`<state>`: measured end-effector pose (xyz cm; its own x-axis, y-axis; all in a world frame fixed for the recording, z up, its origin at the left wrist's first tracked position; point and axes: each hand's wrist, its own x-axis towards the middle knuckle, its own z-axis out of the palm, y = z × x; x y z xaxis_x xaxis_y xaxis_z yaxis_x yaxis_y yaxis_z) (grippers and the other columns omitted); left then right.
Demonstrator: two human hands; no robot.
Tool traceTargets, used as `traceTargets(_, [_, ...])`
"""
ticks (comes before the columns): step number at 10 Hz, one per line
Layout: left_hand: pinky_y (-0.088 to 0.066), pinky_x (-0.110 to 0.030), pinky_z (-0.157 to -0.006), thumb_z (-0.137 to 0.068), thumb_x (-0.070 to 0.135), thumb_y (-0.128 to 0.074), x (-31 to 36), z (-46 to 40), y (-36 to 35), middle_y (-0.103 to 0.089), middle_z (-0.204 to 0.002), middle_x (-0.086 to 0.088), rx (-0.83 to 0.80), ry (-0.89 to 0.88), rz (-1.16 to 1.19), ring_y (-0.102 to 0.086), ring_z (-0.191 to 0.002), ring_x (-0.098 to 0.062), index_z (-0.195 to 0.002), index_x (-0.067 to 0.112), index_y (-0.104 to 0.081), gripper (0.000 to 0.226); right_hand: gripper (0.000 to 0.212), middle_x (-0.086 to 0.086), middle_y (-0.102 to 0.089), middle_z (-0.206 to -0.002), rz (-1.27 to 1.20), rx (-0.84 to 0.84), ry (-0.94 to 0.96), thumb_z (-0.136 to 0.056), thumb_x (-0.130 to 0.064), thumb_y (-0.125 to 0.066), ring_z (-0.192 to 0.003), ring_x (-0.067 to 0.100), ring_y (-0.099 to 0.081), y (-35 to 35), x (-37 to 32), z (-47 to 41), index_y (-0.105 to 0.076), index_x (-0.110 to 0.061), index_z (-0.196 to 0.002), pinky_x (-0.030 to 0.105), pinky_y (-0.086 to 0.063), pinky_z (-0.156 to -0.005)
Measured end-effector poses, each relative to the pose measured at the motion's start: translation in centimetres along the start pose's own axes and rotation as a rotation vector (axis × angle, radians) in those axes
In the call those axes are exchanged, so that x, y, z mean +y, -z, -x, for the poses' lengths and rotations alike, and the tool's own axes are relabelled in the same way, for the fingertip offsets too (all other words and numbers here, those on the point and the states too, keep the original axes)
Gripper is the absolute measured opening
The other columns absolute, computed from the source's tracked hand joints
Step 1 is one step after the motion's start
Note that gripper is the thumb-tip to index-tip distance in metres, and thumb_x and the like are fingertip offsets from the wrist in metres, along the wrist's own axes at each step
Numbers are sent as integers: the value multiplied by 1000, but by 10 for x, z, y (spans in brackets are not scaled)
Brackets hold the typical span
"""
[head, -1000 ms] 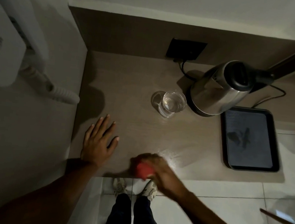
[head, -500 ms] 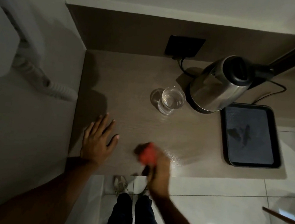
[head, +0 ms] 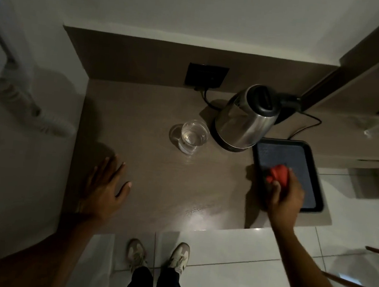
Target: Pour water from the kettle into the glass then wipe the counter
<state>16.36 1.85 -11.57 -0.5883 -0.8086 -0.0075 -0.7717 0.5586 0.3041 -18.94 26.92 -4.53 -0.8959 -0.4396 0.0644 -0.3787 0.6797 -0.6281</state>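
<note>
red cloth (head: 278, 175) in right hand (head: 285, 198), seemingly over tray (head: 316, 173)

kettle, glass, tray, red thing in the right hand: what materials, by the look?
Kettle: polished metal body, likely stainless steel, with mirror-like reflections; the black lid looks plastic.
Glass: clear, see-through to the water; glass or clear plastic, cannot tell.
Tray: black raised rim, matte darker inset; plastic or coated metal, unclear.
Red cloth, held by the right hand: soft, bunched folds, likely fabric.

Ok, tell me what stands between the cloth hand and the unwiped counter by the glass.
Nothing visible does. The right hand holds the red cloth over the black tray; bare counter runs from there to the glass. The kettle sits farther back.
</note>
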Motion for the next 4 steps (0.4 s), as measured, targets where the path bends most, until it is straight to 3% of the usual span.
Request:
traceTargets(1, [-30, -52, -113, -97, 62, -12, 2, -1, 5, -41, -155, -15, -43, -17, -8, -36, -144, -33, -141, 12, -53, 78, 90, 16, -22, -168, 216, -208, -30, -93, -74, -16, -153, 39, -24, -13, 21, -24, -20, -14, -161, 63, -25, -120])
traceTargets(2, [-30, -55, -113, -97, 61, -10, 8, 0, 9, -37, -157, -16, -74, -11, -28, -34, -145, -35, -143, 11, -50, 79, 86, 5, 1, -173, 329, -352, -43, -93, -70, -19, -159, 30, -5, -26, 37, -33, -3, -22, -163, 65, -16, -122])
traceTargets(3, [-28, -57, -114, -97, 55, -16, 10, -2, 19, -33, -158, -18, -145, -42, -83, -31, -146, -38, -146, 10, -46, 72, 83, 1, 7, -173, 352, -493, -107, -97, -72, -24, -160, 29, -1, -12, 33, -52, 0, -26, -162, 69, -12, -120])
traceTargets(4, [-29, -59, -113, -93, 49, -22, 22, 1, 29, -32, -159, -19, -186, -3, -62, -30, -146, -41, -146, 10, -46, 70, 86, -1, 5, -173, 353, -524, -109, -92, -78, -23, -160, 26, 2, 1, 20, -54, -10, -29, -162, 70, -5, -121])
